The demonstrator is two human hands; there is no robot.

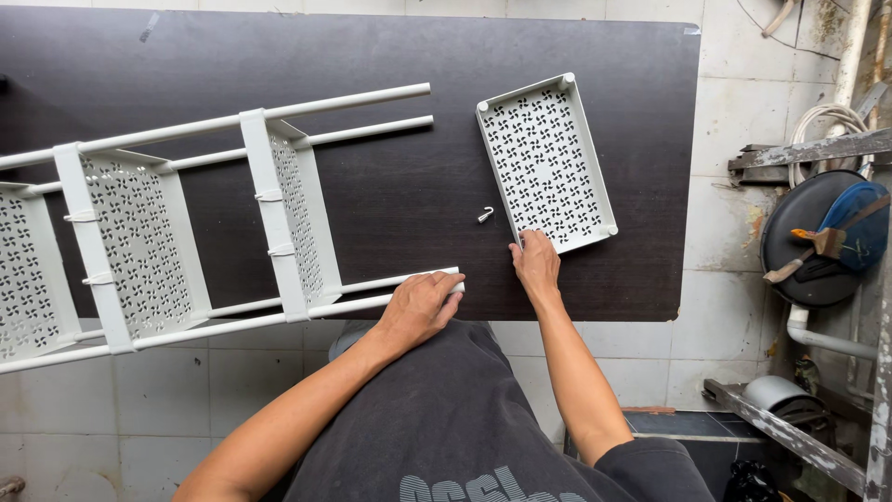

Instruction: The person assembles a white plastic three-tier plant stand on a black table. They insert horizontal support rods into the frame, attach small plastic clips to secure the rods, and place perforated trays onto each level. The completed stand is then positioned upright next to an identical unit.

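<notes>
Across the left half of the frame a white rack [186, 223] lies on its side, its perforated shelves standing on edge between four long poles and its left end running out of the picture. It rests on the dark table [390, 195], with the lower poles reaching just past the table's near edge. At lower centre your left hand [420, 307] is closed over the right-hand end of the nearest pole [279, 311], palm down and fingers curled around the tip, so you are grasping it. A little up and to the right, a small metal hook [486, 215] lies alone on the table, apart from both hands. Just right of it, your right hand [535, 263] lies flat and relaxed with its fingertips touching the lower left corner of a loose perforated white tray [545, 160]; the fingers rest on the rim and do not wrap around it. That tray sits slightly tilted in the centre right of the frame, well clear of the rack. At the far right, beyond the table's edge, a dark round basin [818, 237] with tools in it stands on the tiled floor [725, 223].
</notes>
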